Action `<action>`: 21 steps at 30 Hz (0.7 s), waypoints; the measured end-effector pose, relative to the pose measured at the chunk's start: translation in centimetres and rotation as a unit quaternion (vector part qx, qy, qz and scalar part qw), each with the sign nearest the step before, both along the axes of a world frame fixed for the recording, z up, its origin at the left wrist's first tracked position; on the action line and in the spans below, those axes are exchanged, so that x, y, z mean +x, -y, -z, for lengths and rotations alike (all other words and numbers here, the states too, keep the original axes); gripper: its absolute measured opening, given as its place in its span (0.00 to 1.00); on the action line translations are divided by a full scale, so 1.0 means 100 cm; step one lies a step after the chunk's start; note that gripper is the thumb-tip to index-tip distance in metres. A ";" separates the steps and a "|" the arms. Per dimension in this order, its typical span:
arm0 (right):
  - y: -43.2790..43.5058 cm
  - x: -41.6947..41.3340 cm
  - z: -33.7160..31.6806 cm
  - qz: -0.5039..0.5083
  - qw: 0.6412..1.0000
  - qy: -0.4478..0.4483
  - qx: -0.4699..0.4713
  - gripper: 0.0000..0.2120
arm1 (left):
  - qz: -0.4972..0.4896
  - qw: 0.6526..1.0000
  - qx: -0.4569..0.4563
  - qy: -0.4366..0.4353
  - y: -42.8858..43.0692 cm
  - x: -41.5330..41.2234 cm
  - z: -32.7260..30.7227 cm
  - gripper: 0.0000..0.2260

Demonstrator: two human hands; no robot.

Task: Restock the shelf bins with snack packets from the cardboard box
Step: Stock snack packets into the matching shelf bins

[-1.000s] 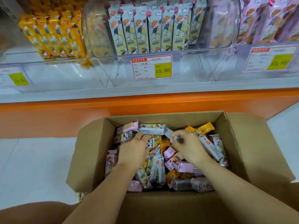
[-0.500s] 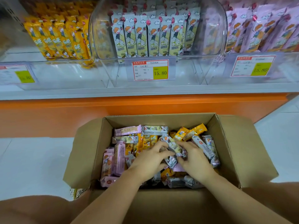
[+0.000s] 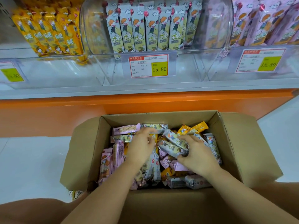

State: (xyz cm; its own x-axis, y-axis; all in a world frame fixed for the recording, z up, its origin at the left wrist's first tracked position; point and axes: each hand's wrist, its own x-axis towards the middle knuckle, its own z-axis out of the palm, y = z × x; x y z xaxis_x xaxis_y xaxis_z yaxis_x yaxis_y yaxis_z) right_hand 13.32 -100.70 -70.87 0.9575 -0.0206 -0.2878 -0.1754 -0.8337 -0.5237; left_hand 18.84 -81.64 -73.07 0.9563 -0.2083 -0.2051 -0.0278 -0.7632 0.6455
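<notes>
A: Right hand [image 3: 195, 154] at 3 o'clock in the cardboard box [image 3: 224, 135], curled round 2 grey packets [image 3: 171, 147]. Left hand [image 3: 140, 149] at 9 o'clock, curled; grip blurred, cannot tell.

B: Risk: glossy wrappers sliding loose on the lift to the clear bin [image 3: 215, 29] at 12 o'clock, or landing among yellow packets [image 3: 48, 34] at 10.

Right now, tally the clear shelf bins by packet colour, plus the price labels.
Clear plastic bin of yellow packets: 1
Clear plastic bin of grey-white packets: 1
Clear plastic bin of pink packets: 1
White paper price labels with yellow-green patch: 3
Total: 6
</notes>
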 end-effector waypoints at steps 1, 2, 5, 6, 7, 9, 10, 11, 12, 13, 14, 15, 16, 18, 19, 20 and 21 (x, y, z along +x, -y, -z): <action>0.003 0.000 0.001 0.017 0.999 0.022 -0.019 0.28 | -0.029 0.999 -0.001 -0.013 -0.003 0.007 0.003 0.16; 0.006 0.000 0.001 0.032 0.998 0.045 -0.038 0.26 | -0.049 0.998 0.003 -0.027 -0.005 0.014 0.005 0.18; 0.009 -0.002 0.001 -0.002 0.994 0.048 -0.095 0.26 | -0.053 0.996 0.051 -0.058 -0.004 0.025 0.005 0.24; 0.007 -0.003 0.002 -0.024 0.994 0.032 -0.100 0.27 | -0.047 0.994 0.073 -0.071 -0.001 0.026 0.005 0.26; 0.005 -0.004 0.003 -0.036 0.994 0.017 -0.097 0.28 | -0.044 0.992 0.088 -0.085 0.002 0.026 0.004 0.27; 0.002 -0.005 0.006 -0.030 0.997 0.008 -0.077 0.31 | -0.041 0.990 0.101 -0.095 0.007 0.028 0.007 0.29; 0.001 -0.005 0.007 -0.022 0.998 0.010 -0.063 0.32 | -0.040 0.990 0.098 -0.096 0.008 0.029 0.010 0.29; 0.000 -0.005 0.007 -0.017 0.998 0.012 -0.053 0.33 | -0.038 0.990 0.092 -0.097 0.009 0.030 0.011 0.28; 0.000 -0.005 0.009 -0.014 0.999 0.011 -0.047 0.33 | -0.035 0.990 0.091 -0.101 0.009 0.030 0.013 0.28; 0.000 -0.004 0.009 -0.012 0.999 0.009 -0.045 0.34 | -0.027 0.990 0.094 -0.106 0.010 0.030 0.014 0.28; -0.001 -0.004 0.009 -0.011 0.999 0.007 -0.043 0.35 | -0.016 0.989 0.100 -0.112 0.012 0.029 0.013 0.27; -0.002 -0.002 0.010 -0.010 0.999 0.001 -0.041 0.36 | -0.004 0.988 0.099 -0.120 0.013 0.027 0.012 0.26; -0.002 0.000 0.010 -0.007 0.999 -0.005 -0.037 0.37 | 0.007 0.988 0.091 -0.126 0.016 0.027 0.011 0.25; -0.003 0.004 0.011 -0.002 0.999 -0.014 -0.032 0.38 | 0.017 0.990 0.067 -0.126 0.020 0.026 0.008 0.23; -0.003 0.006 0.011 0.000 0.999 -0.020 -0.030 0.38 | 0.012 0.991 0.053 -0.123 0.021 0.025 0.007 0.21; -0.003 0.007 0.011 0.004 0.999 -0.025 -0.027 0.39 | 0.001 0.992 0.035 -0.120 0.021 0.025 0.006 0.18; -0.003 0.008 0.011 0.011 0.999 -0.031 -0.022 0.39 | -0.015 0.993 0.014 -0.119 0.022 0.025 0.005 0.16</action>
State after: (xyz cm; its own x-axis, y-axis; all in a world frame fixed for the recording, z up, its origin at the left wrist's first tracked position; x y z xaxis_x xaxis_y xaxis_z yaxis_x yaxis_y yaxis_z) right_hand 14.09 -100.40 -71.97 0.9367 -0.0561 -0.3457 -0.2259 -0.8510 -0.4740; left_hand 21.31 -83.80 -73.62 0.8855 -0.1706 -0.4321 0.1470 -0.7795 0.6090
